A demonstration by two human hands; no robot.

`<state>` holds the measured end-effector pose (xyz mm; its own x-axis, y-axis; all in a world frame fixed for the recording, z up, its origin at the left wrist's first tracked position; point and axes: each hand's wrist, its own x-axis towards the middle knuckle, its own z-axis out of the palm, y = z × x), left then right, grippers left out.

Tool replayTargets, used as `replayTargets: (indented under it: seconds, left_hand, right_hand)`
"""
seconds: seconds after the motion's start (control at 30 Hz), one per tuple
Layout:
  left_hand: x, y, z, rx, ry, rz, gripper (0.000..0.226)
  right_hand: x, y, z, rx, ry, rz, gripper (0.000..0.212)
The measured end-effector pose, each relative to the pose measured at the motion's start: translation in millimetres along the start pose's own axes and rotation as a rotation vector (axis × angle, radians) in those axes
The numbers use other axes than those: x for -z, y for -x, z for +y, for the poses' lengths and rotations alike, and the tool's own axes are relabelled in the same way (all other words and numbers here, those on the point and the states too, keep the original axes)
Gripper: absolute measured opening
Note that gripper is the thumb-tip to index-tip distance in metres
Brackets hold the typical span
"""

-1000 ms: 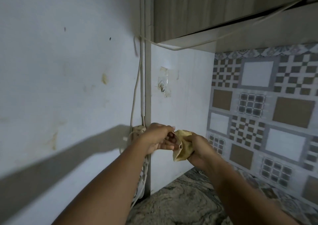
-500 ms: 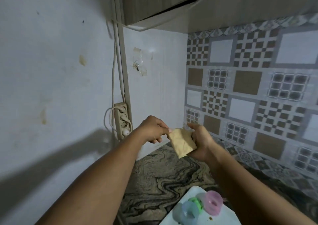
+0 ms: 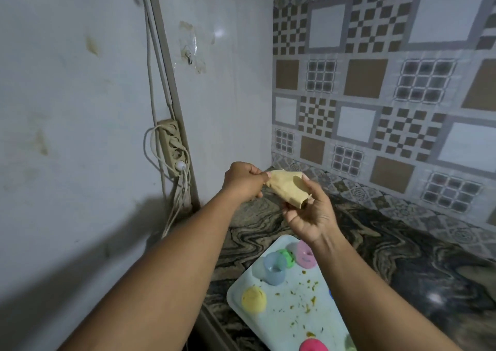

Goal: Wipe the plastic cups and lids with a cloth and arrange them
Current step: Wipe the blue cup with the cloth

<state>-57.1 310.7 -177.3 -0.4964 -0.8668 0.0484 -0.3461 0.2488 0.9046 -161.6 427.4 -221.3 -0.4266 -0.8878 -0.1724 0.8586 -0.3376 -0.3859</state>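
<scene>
Down on the marbled bench sits a pale tray, flecked with green crumbs. On its far end a blue cup stands open side up, a green piece is tucked behind it, and a pink cup stands just beside that. A yellow piece sits near the tray's left edge, and a magenta piece is cut off at the bottom of the view. The right forearm crosses the tray's right side, covering part of the pink cup and whatever lies beneath it. On the white wall to the left hangs a power strip with looped cables and, higher up, a small stick-on hook. The patterned tiled wall runs along the back.

Both hands are up over the bench, well above the tray. The left hand pinches one end of the yellow cloth between thumb and fingertips, knuckles toward us. The right hand is turned palm up, fingers curled under and round the other end, the cloth bunched across them. No cup or lid is touched.

Against half a second ago, the view has dropped: the yellow and magenta pieces have come in, and more tray shows. The cloth, then a flat folded square, now looks rolled and looser, and the right palm has turned further upward.
</scene>
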Motion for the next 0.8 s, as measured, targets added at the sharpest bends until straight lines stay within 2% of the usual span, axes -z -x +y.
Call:
replayTargets:
  seconds: [0.17, 0.3, 0.4, 0.57, 0.63, 0.8]
  left_hand:
    - [-20.5, 2.5, -8.3, -0.009, 0.034, -0.069, 0.019]
    - [-25.5, 3.6, -17.9, 0.003, 0.016, -0.114, 0.019]
    - [-31.7, 5.1, -40.1, 0.002, -0.150, -0.163, 0.013]
    - [-67.5, 18.9, -102.8, -0.024, -0.485, -0.487, 0.016]
    - [-84.0, 24.9, -125.7, -0.047, -0.651, -0.561, 0.022]
    - [-99.5, 32.8, -152.7, -0.128, -0.864, -0.578, 0.025]
  right_hand:
    - [12.6, -3.0, 1.0, 0.020, 0.001, 0.100, 0.044]
    - [26.8, -5.3, -8.6, 0.030, 0.114, 0.212, 0.035]
    - [47.1, -2.7, -20.0, 0.046, 0.181, 0.313, 0.037]
    - [84.4, 10.3, -23.8, 0.029, 0.260, 0.424, 0.030]
    - [100.8, 15.6, -18.7, 0.017, 0.272, 0.461, 0.039]
    - [137.5, 19.8, -4.5, -0.022, 0.317, 0.508, 0.051]
